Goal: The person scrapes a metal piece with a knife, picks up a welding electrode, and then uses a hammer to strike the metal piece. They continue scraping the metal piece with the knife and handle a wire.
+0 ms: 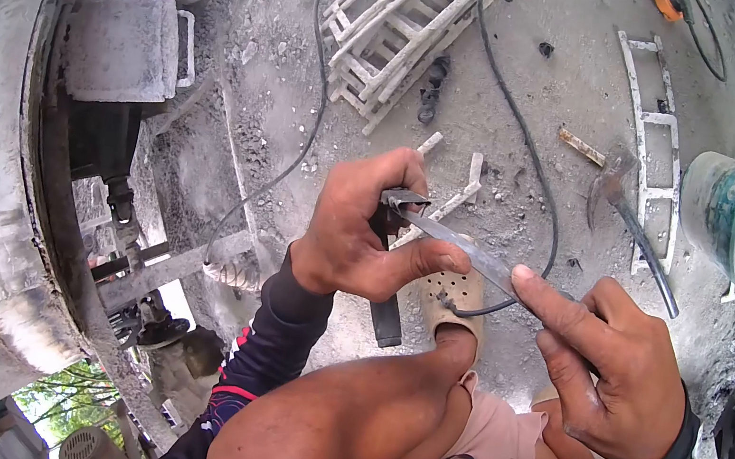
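Observation:
My left hand (361, 224) is closed around a black strip (385, 321) that hangs below the fist, its folded upper end showing above the fingers. My right hand (608, 364) grips a narrow knife, index finger laid along the grey blade (460, 249). The handle is hidden in the palm. The blade slants up to the left, and its tip meets the upper end of the black strip. My left thumb lies just beneath the blade. Below the hands is a foot in a beige clog (450, 302) on the dusty ground.
Dusty ladder-like frames (399, 28) are piled ahead, with another frame (653, 155) to the right. A hammer-like tool (640, 236) lies before a green-and-white bucket (721, 213). A black cable (526, 125) crosses the ground. Dusty machinery (122, 47) stands at left.

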Demonstrator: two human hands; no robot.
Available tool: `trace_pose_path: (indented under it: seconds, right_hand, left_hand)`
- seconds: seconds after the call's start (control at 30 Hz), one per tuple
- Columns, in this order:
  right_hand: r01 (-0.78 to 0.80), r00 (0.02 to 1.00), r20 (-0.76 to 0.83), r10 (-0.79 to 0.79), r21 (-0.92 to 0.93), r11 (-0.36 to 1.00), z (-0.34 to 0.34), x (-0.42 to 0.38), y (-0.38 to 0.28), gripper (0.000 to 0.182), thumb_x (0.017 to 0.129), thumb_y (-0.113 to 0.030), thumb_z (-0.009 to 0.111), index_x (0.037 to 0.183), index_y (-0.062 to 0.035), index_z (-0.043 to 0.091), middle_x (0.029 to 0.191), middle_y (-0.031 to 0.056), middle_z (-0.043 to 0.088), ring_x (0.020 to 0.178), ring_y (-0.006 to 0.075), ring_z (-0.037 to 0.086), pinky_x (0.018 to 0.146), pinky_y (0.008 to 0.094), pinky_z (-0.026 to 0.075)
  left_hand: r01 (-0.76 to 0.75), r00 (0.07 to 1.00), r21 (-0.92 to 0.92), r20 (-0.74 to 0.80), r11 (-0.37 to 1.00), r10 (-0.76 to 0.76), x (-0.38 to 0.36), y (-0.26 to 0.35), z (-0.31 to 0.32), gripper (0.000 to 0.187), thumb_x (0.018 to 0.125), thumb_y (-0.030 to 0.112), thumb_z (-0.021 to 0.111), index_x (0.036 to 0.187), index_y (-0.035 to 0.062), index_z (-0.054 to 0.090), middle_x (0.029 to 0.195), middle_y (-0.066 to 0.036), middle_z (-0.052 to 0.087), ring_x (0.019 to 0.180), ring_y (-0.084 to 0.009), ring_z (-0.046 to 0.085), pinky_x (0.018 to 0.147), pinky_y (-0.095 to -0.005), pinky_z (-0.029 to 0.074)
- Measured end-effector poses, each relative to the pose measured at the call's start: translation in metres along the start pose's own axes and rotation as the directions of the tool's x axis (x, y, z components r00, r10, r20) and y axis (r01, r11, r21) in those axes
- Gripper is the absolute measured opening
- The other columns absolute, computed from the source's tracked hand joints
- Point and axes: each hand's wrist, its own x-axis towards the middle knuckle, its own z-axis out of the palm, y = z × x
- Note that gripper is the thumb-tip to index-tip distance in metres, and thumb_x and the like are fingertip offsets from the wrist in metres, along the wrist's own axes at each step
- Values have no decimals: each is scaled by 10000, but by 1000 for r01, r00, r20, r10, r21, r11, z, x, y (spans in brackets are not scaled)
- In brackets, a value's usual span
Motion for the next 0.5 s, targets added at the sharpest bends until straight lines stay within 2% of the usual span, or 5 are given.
trace_pose_path:
  seconds: [0.1,0.33,0.4,0.5]
  right_hand:
    - [6,1000,-13,-6,-4,1000,2,1,0,563,855,19,683,1391,-155,664,741,121,485,593,256,528,563,371,417]
    - [-13,997,-73,11,-26,1000,11,2,-1,537,867,20,674,1383,-126,664,745,121,487,596,252,522,559,376,410]
    - [-32,998,-54,34,41,999,11,4,-1,516,869,9,673,1371,-109,669,739,116,493,604,252,511,576,366,403]
    - [-9,1000,-27,11,78,997,-12,6,5,488,879,-23,667,1363,-88,671,724,104,497,615,246,499,600,354,398]
  left_hand:
    - [39,998,53,46,998,-41,-1,2,-5,564,710,427,949,772,70,516,603,-9,424,511,-118,380,469,-291,307]
    - [47,999,94,24,994,-49,-4,0,1,541,734,399,942,770,73,511,591,21,427,505,-77,381,460,-271,297]
    - [159,983,-50,-87,986,-163,-6,5,6,551,727,391,953,791,78,505,602,43,430,525,-44,374,463,-248,292]
    - [142,976,-125,-147,982,-160,-7,3,8,572,712,389,965,807,81,492,616,52,427,543,-29,365,474,-230,292]
